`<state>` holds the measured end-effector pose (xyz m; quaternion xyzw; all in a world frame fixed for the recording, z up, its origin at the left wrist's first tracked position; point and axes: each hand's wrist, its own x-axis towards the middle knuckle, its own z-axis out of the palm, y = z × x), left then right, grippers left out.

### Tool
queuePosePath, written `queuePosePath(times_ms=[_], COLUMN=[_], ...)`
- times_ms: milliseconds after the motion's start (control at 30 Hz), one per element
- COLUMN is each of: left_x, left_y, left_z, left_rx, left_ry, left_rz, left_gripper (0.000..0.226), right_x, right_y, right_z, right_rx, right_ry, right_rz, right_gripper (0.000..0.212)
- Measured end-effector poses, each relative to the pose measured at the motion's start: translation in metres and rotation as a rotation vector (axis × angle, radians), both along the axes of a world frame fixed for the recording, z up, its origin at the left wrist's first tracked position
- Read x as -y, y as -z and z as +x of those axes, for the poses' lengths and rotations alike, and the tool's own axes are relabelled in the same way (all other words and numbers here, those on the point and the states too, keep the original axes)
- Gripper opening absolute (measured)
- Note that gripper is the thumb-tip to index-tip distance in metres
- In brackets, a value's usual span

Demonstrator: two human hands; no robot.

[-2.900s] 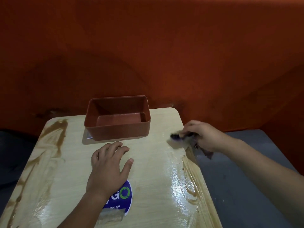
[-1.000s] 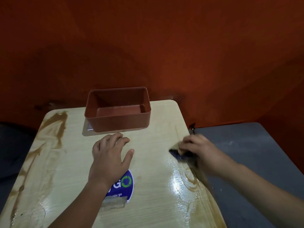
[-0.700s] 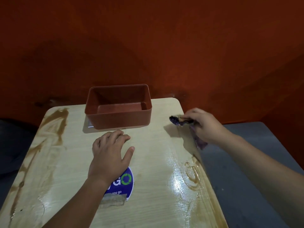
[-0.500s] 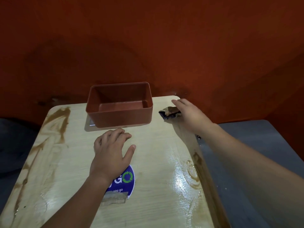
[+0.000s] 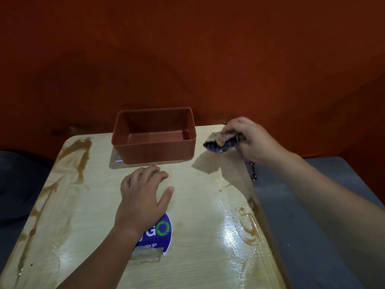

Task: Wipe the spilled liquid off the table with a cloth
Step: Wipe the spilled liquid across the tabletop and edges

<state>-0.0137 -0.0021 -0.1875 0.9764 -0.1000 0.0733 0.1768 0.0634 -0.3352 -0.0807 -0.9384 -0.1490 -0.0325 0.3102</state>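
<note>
My right hand (image 5: 253, 140) grips a bunched, brown-stained dark cloth (image 5: 221, 142) and holds it just above the far right corner of the light wooden table (image 5: 193, 255); its shadow falls on the wood below. Brown spilled liquid (image 5: 249, 224) streaks the glossy right edge of the table. More brown liquid (image 5: 76, 157) runs down the left side. My left hand (image 5: 143, 197) rests flat on the middle of the table, fingers spread.
An empty reddish-brown plastic bin (image 5: 154, 136) stands at the far middle of the table, just left of the cloth. A blue round sticker (image 5: 161, 234) sits near my left wrist. An orange wall rises behind; grey floor lies to the right.
My right hand swept the cloth back and forth along the right edge, then carried it to the far right corner and lifted it off the surface. The left hand stayed put.
</note>
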Motion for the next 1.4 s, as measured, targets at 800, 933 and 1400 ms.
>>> queuePosePath(times_ms=[800,933,1400], left_x=[0.000,0.000,0.001], left_y=[0.001,0.002,-0.001], left_z=[0.000,0.001,0.000], left_rx=[-0.002,0.001,-0.019], left_ry=[-0.005,-0.014,-0.012], left_rz=[-0.006,0.005,0.009], left_gripper=[0.038,0.039,0.045], right_x=[-0.016,0.010,0.003], right_y=[0.056,0.042,0.066], right_z=[-0.058,-0.026,-0.104], right_rx=[-0.150,-0.064,-0.215], right_ry=[-0.172,-0.011,-0.279], right_rz=[0.041,0.228,0.157], right_gripper=[0.029,0.025,0.016])
